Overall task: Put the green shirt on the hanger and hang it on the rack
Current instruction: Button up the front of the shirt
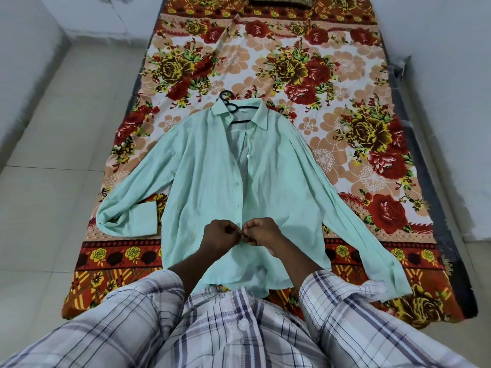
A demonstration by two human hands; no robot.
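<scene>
The green shirt (212, 166) lies face up on the bed with both sleeves spread out. A black hanger (230, 103) sits inside its collar, the hook poking out toward the far side. The upper front is unbuttoned and gapes open. My left hand (221, 236) and my right hand (261, 232) meet at the shirt's front placket low down, each pinching an edge of the fabric at a button. No rack is in view.
The bed carries a red and orange floral sheet (345, 107). A dark patterned pillow (280, 0) lies at the far end. Grey tiled floor (66, 155) runs along the left side, and a white wall stands on the right.
</scene>
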